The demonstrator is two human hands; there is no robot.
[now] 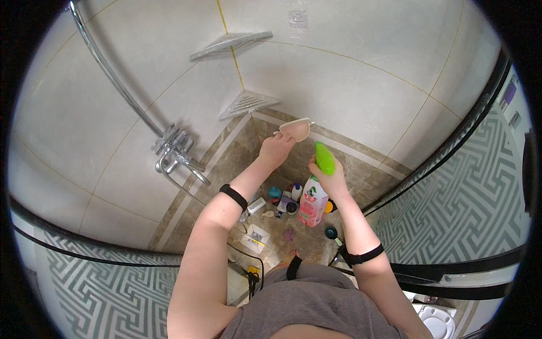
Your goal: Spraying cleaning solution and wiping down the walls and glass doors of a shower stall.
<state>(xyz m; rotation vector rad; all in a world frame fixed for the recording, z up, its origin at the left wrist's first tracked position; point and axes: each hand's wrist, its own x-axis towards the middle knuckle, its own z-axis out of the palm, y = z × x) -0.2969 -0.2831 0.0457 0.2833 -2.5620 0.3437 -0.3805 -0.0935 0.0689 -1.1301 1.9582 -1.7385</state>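
Observation:
I look down into a tiled shower corner. My left hand (274,150) is raised and holds a pale pink scoop-shaped dish (297,129) by its edge. My right hand (329,176) grips the green cap (324,157) of a pink and white plastic bottle (312,204), which hangs upright beneath the hand, above the floor. Both wrists wear black bands. The two hands are close together, the dish a little above and left of the bottle's cap.
Two metal corner shelves (248,103) are fixed to the wall. A chrome shower mixer (176,152) and rail (107,73) stand at the left. Several small bottles and pots (285,198) lie on the brown floor. A curved glass door with a black frame (451,152) is at the right.

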